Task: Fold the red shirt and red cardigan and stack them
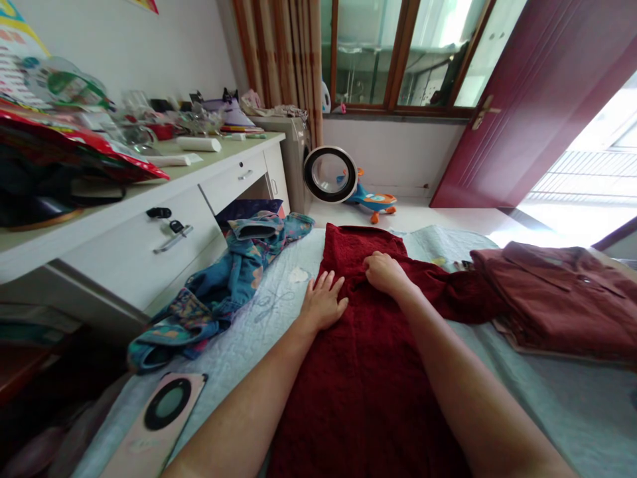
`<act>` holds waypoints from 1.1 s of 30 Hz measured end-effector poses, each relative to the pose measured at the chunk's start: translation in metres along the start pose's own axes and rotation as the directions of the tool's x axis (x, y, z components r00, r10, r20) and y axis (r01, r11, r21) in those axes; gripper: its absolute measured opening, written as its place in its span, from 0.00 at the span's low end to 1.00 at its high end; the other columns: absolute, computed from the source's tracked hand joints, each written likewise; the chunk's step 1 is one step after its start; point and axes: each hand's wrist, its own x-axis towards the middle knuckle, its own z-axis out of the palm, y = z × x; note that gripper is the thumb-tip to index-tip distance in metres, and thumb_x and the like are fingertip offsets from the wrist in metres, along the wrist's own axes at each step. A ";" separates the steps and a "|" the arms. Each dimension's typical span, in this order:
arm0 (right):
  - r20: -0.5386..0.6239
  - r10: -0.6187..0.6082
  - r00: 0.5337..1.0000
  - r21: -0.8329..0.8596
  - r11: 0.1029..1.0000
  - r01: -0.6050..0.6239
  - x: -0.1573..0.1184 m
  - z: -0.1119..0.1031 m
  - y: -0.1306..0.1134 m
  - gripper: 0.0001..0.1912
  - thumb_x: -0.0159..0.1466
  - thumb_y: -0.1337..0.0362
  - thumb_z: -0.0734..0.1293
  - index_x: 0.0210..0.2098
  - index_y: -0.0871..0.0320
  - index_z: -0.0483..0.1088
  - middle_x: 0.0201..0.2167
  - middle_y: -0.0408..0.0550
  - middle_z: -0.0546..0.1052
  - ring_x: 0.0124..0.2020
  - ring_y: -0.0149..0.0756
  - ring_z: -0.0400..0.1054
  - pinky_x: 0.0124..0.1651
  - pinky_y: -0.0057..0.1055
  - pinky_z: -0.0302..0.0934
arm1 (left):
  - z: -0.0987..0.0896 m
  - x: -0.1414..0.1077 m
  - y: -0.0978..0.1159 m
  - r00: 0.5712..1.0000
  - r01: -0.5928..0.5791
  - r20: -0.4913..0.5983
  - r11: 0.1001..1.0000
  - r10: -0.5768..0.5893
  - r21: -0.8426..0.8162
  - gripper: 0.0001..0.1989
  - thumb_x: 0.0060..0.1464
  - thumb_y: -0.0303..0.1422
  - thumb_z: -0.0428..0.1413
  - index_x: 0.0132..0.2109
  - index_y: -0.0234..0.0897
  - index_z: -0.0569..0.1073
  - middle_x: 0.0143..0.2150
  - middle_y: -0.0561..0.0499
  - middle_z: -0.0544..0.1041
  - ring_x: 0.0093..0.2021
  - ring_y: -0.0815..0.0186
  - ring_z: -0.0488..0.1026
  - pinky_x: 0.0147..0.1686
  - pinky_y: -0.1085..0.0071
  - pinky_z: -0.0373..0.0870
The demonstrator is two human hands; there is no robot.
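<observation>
A dark red garment (365, 378) lies spread lengthwise on the bed in front of me, with one sleeve stretched out to the right. My left hand (324, 302) rests flat on its left edge, fingers spread. On the upper part, near where the sleeve begins, my right hand (385, 272) has its fingers curled onto the cloth, gathering small creases; the fingertips are partly hidden. The sleeve's end reaches a folded reddish-brown shirt (562, 292) at the right. Blue flowered clothing (229, 272) lies crumpled along the bed's left side.
A pink phone (149, 425) lies at the bed's near left on the pale blue quilt (273, 302). Left stands a white desk (119, 259) crowded with items. Beyond the bed are a washing machine with its round door (331, 151) open and a blue-orange ride-on toy (371, 198).
</observation>
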 end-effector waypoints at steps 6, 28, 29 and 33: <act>-0.062 0.048 0.997 0.109 0.993 -0.041 0.017 0.035 -0.009 0.20 0.67 0.63 0.58 0.56 0.55 0.70 0.57 0.54 0.70 0.55 0.44 0.65 0.54 0.37 0.58 | -0.003 0.008 -0.008 1.000 0.000 0.024 1.000 0.000 -0.012 0.27 0.62 0.44 0.48 0.66 0.44 0.61 0.70 0.45 0.58 0.69 0.53 0.54 0.65 0.50 0.52; -0.234 0.073 0.970 0.345 0.938 0.013 0.020 0.066 0.011 0.19 0.65 0.63 0.60 0.52 0.56 0.72 0.57 0.50 0.72 0.56 0.40 0.65 0.60 0.33 0.55 | -0.004 0.189 -0.077 0.898 0.293 -0.082 0.726 -0.433 -0.622 0.23 0.57 0.27 0.51 0.59 0.29 0.63 0.51 0.39 0.76 0.48 0.60 0.75 0.51 0.67 0.68; -0.267 0.094 0.959 0.383 0.923 0.016 0.021 0.065 0.015 0.18 0.65 0.63 0.59 0.51 0.57 0.73 0.55 0.51 0.74 0.54 0.38 0.66 0.59 0.32 0.55 | -0.003 0.193 -0.078 0.900 0.279 -0.081 0.707 -0.429 -0.650 0.24 0.57 0.27 0.51 0.60 0.29 0.62 0.52 0.40 0.75 0.48 0.61 0.75 0.51 0.68 0.68; -0.405 0.357 0.841 0.442 0.882 -0.162 0.018 0.057 0.037 0.19 0.67 0.64 0.54 0.48 0.57 0.73 0.52 0.52 0.75 0.53 0.41 0.66 0.58 0.35 0.56 | -0.002 0.201 -0.078 0.933 0.207 -0.057 0.659 -0.355 -0.723 0.29 0.55 0.26 0.53 0.63 0.31 0.58 0.49 0.44 0.77 0.42 0.65 0.76 0.46 0.70 0.71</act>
